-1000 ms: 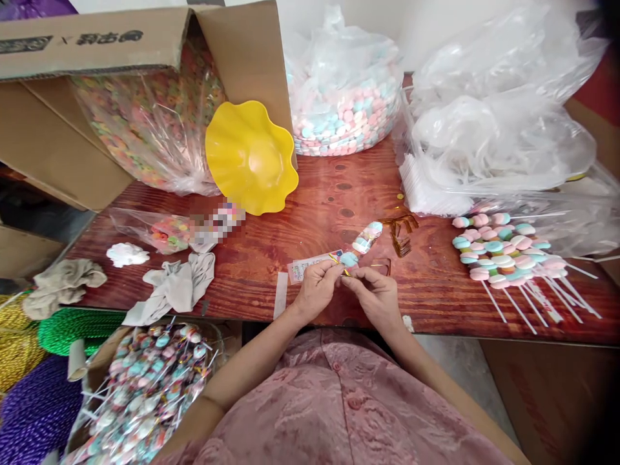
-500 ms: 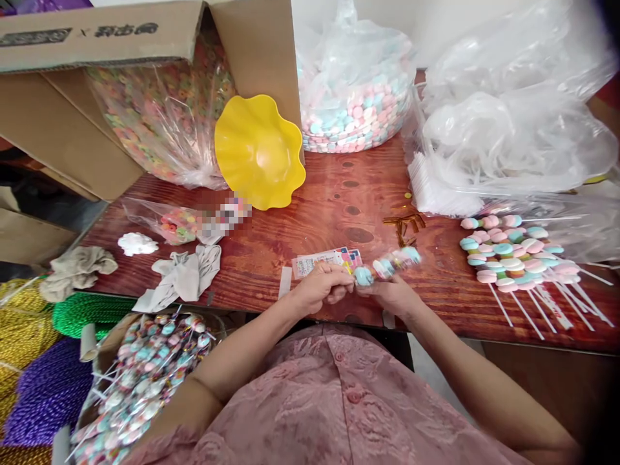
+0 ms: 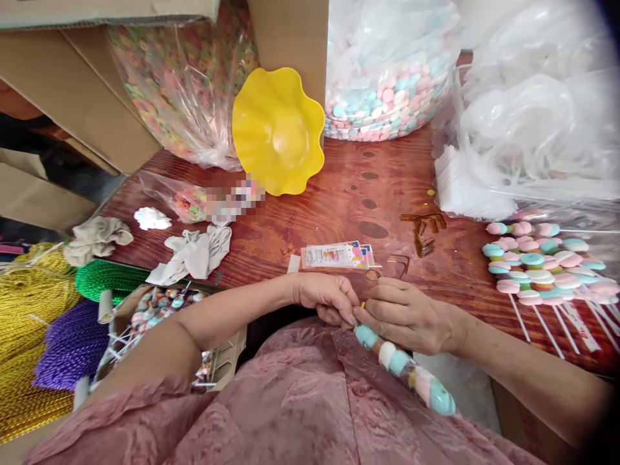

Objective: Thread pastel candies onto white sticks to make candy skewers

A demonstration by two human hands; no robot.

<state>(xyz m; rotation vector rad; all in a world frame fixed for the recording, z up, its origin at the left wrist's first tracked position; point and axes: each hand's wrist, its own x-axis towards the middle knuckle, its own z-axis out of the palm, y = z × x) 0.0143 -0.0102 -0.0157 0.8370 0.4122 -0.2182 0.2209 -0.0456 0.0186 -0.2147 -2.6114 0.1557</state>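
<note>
A marshmallow skewer (image 3: 398, 361) in a clear wrapper slants down to the right in front of my shirt. My left hand (image 3: 327, 297) is closed in a pinch at its upper end. Close beside it, my right hand (image 3: 411, 316) is closed too, its fingertips on a small gold twist tie (image 3: 362, 304) at the neck of the wrapper. The skewer passes below the right palm. Just beyond the hands lie printed cards (image 3: 334, 254) and a pile of gold twist ties (image 3: 422, 226). The fingers hide the end of the stick.
Marshmallow skewers (image 3: 542, 261) lie stacked at the right. Behind stand a plastic tub (image 3: 489, 184), a marshmallow bag (image 3: 387, 97), a yellow wavy bowl (image 3: 281, 135) and a bag of candy rings (image 3: 188, 90). Gloves (image 3: 196, 255) lie left; a box of wrapped skewers (image 3: 113, 349) is below.
Both hands have come nearer my body, and the skewer now points down to the right rather than up. My right hand has moved to the wrapper's neck with a twist tie.
</note>
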